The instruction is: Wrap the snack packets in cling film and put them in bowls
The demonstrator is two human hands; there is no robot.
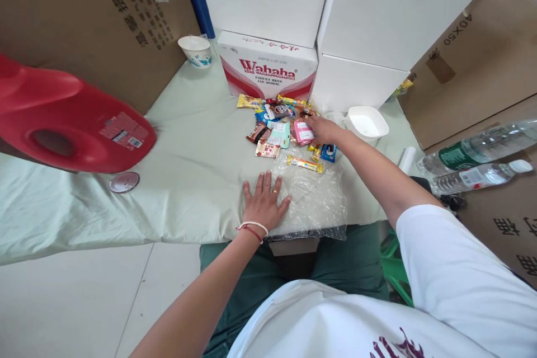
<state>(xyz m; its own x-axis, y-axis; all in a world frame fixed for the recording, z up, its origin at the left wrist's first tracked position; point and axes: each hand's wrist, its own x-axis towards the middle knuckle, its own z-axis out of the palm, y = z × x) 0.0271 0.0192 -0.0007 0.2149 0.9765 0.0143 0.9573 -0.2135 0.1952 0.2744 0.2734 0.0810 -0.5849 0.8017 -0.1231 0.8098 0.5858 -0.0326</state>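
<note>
Presently the left hand (pixel 264 201) is pressed flat, fingers spread, on the clear plastic bag (pixel 314 198) — apparently to keep it still; the right hand (pixel 323 130) is laid on a pink packet (pixel 302 132) in the snack pile (pixel 274 134) just beyond — grip not discernible

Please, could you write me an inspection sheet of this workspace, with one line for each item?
Surface: pale green cloth, wrinkled, covers the table.
Job's things: snack packets in a loose pile; clear plastic bag at the near edge.
Clutter: white bowl, paper cup, red jug on its side, round lid beside it.
Hands: left hand flat and open at the bag's left edge; right hand on a pink packet, grip unclear.
Cables: nothing seen.
Surroundings: Wahaha box, white boxes, cardboard boxes, two water bottles lying at the right.
</note>
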